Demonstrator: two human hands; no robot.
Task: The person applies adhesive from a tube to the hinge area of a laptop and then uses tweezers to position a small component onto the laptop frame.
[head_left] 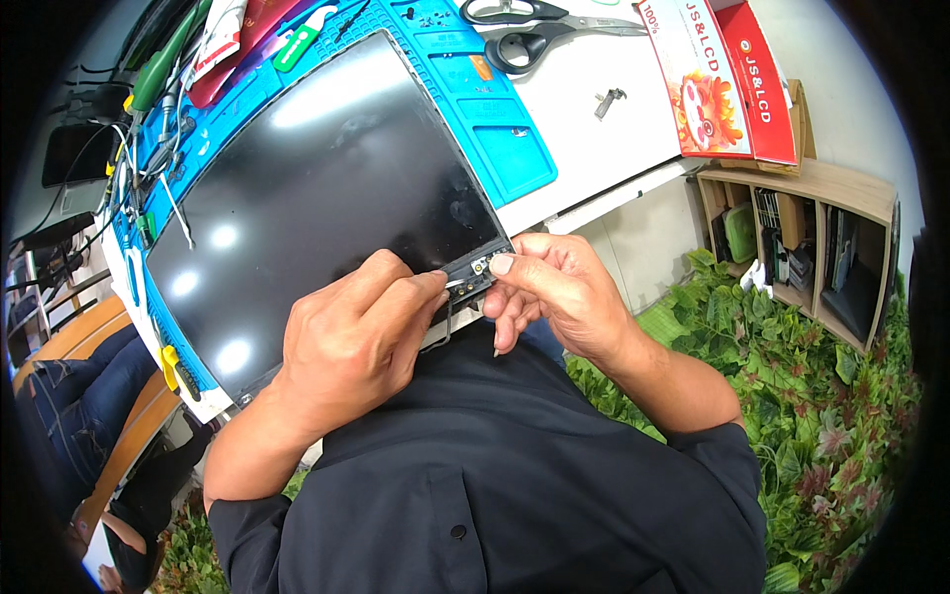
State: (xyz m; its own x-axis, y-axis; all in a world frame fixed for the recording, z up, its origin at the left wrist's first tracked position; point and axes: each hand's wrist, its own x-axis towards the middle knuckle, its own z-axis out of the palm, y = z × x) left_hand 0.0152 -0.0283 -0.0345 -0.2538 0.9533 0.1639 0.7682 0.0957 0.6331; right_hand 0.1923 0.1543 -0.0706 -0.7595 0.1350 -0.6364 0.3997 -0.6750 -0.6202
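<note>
A laptop screen panel with a dark glossy face lies at an angle over a blue work mat, its near right corner jutting toward me. At that corner sits a small metal bracket with screw holes. My right hand pinches the corner there, thumb on top of the bracket and fingers curled beneath. A thin pointed tip shows under those fingers. My left hand rests over the panel's near edge, thumb and forefinger pressed together beside the bracket. A slim pale piece shows at its fingertips, too small to name. A thin cable hangs below the edge.
Black-handled scissors, a small metal part and a red and white box lie on the white table beyond the blue mat. Tools and cables crowd the left. A wooden shelf stands right; another person sits far left.
</note>
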